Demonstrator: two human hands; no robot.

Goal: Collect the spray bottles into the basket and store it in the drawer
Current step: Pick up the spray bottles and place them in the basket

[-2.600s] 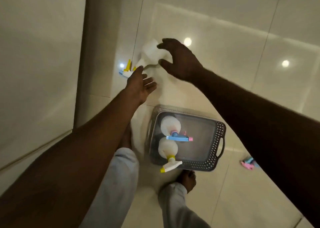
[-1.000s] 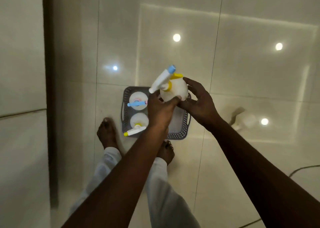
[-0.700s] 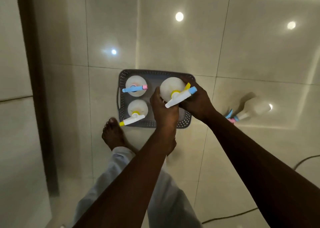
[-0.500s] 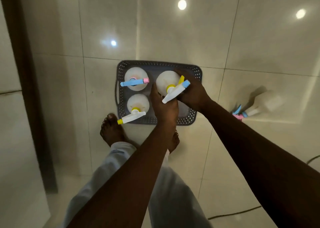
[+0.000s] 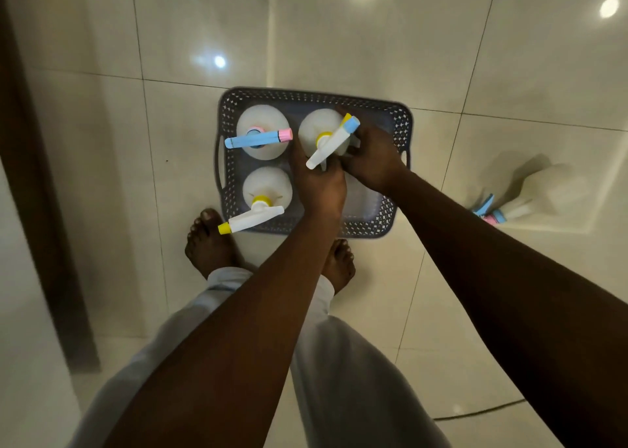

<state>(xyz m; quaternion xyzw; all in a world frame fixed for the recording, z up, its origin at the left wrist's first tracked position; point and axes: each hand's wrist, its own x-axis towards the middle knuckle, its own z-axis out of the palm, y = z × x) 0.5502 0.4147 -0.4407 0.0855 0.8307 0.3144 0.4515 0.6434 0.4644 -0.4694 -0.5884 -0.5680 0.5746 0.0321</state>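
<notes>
A grey perforated basket (image 5: 401, 114) sits on the tiled floor in front of my feet. Two white spray bottles stand upright in its left half: one with a blue and pink head (image 5: 258, 136) at the back, one with a white and yellow head (image 5: 263, 194) at the front. A third bottle (image 5: 317, 131), with a white, yellow and blue head, stands in the back right part. My left hand (image 5: 319, 184) and my right hand (image 5: 372, 157) both grip it from the near side. Another white bottle (image 5: 540, 192) lies on its side on the floor to the right.
A dark vertical door or cabinet edge (image 5: 37, 175) runs down the left side. My bare feet (image 5: 210, 243) stand just in front of the basket. A thin dark cable (image 5: 482, 412) lies on the floor at the lower right.
Both hands carried the third bottle from the floor on the left over the basket and lowered it into the back right part. The view has tilted down toward the basket.
</notes>
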